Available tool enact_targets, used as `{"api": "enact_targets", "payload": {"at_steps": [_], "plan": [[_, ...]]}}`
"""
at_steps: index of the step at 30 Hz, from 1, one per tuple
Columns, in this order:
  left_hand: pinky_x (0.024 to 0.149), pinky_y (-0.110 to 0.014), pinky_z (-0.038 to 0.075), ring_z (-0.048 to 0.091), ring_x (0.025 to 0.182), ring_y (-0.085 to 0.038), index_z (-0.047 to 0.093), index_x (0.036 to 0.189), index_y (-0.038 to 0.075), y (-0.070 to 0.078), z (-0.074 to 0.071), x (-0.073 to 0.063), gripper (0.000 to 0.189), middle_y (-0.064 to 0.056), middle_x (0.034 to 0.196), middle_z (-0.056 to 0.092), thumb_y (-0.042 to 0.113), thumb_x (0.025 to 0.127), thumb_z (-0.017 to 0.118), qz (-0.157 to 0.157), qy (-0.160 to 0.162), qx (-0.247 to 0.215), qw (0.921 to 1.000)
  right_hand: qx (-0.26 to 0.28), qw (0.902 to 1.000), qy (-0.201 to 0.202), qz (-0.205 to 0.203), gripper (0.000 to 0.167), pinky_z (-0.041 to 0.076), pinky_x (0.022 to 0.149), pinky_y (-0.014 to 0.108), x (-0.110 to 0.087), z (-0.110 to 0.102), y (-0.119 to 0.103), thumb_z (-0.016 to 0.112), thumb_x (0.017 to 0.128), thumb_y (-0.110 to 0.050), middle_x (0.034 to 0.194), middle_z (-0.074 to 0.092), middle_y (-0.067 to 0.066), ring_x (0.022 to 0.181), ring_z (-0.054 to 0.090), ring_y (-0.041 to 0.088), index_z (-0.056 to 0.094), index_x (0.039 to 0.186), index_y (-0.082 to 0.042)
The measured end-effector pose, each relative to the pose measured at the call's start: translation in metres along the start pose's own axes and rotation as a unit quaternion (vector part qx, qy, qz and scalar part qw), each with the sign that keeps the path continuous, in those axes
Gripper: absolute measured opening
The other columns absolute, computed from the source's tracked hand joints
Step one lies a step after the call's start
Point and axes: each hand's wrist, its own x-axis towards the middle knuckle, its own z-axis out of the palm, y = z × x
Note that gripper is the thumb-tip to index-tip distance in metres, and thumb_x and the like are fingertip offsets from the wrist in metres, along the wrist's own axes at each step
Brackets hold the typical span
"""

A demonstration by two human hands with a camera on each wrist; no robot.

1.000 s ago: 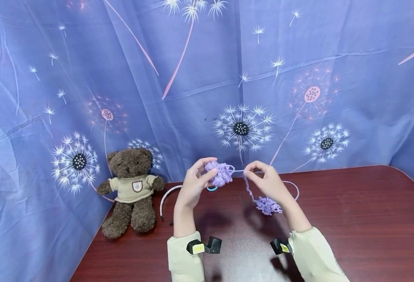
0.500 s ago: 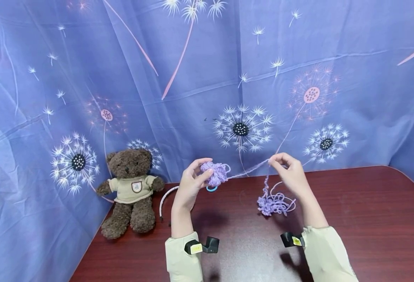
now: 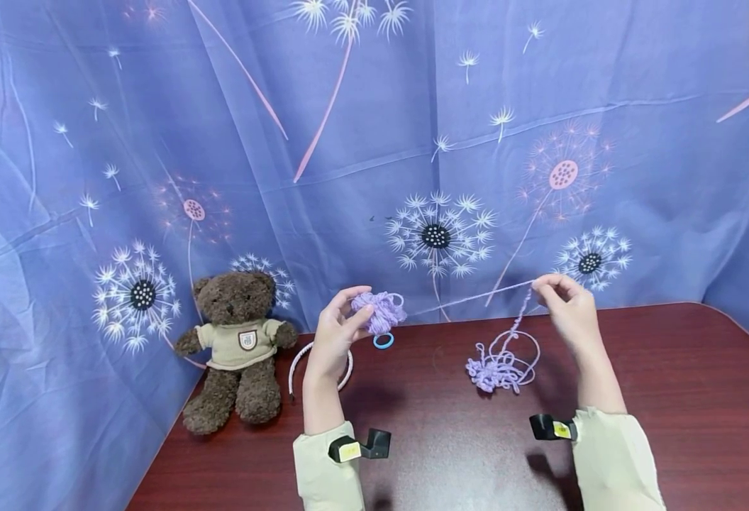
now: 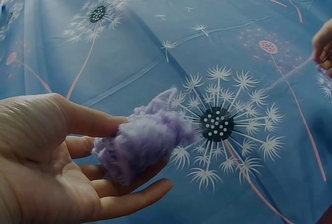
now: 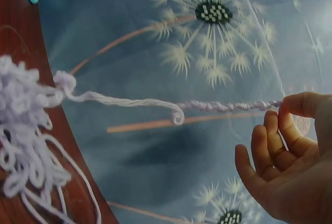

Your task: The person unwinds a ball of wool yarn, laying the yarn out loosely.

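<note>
My left hand [image 3: 331, 341] holds a fluffy lilac ball of yarn [image 3: 379, 313] between thumb and fingers, above the table's back edge. In the left wrist view the yarn ball [image 4: 148, 138] lies against the fingers with the thumb on top. From it a taut yarn strand [image 3: 470, 298] slants up to my right hand [image 3: 569, 312], which pinches it between thumb and index finger. Below that pinch, twisted yarn [image 5: 223, 106] runs down to a loose heap of looped lilac yarn [image 3: 496, 370] on the table.
A brown teddy bear [image 3: 237, 348] in a beige top sits at the table's left. Behind my left hand lie a white curved band [image 3: 294, 369] and a small light-blue ring [image 3: 384, 341]. The dark red table [image 3: 687, 369] ends at a blue dandelion-print curtain [image 3: 374, 142].
My right hand has moved away to the right, stretching the strand between my hands longer. My left hand has shifted slightly left with the ball. The yarn heap has spread into more visible loops.
</note>
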Motion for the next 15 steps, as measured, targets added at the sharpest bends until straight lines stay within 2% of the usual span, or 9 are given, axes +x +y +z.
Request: {"api": "enact_targets", "payload": {"at_steps": [4,11,15], "plan": [[0.065,-0.021,0.055,0.057,0.072,-0.004,0.056,0.125,-0.003,0.002,-0.002,0.000,0.033,0.006,0.094,0.058,-0.003,0.092,0.057,-0.001,0.017,-0.005,0.9998,0.047,0.9979,0.032,0.033,0.037,0.049,0.068,0.004,0.003,-0.009,0.003,0.056,0.093,0.000,0.073,0.062,-0.024,0.071,0.059,-0.009,0.066,0.072,-0.029],[0.064,-0.023,0.054,0.054,0.072,-0.004,0.058,0.124,0.002,0.002,-0.006,-0.002,0.032,0.006,0.095,0.060,-0.002,0.092,0.058,-0.006,0.032,-0.005,0.9995,0.129,0.9880,0.054,0.065,0.033,0.052,0.066,0.007,0.003,-0.019,0.004,0.056,0.092,0.001,0.069,0.066,-0.015,0.066,0.061,-0.005,0.068,0.071,-0.022],[0.065,-0.025,0.054,0.054,0.072,-0.005,0.057,0.125,0.001,0.002,-0.010,-0.002,0.033,0.004,0.103,0.061,-0.001,0.093,0.058,-0.008,0.041,0.005,0.9991,0.160,0.9787,0.099,0.082,0.030,0.053,0.064,0.009,0.005,-0.024,0.003,0.057,0.091,0.002,0.068,0.066,-0.011,0.063,0.060,-0.003,0.067,0.072,-0.018]]}}
